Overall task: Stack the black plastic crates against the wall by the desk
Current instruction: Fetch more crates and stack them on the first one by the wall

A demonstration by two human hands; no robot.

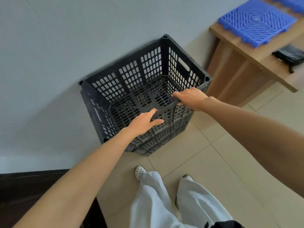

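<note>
Hands (166,109) on top crate (141,83) rim, lower crates mostly hidden

Plain pale grey-white wall (65,46), unmarked, evenly and softly lit. Floor (230,162) of large beige tiles with thin grout lines running diagonally. Dark brown furniture surface (32,195) at lower left, against the wall base. Wooden worktop (256,58) at upper right, light brown top, darker brown side panels below, corner set near the wall. Blue plastic grid tiles (256,22) lying flat on the worktop, interlocked. Small black item (289,56) beside them, details unclear.
</note>
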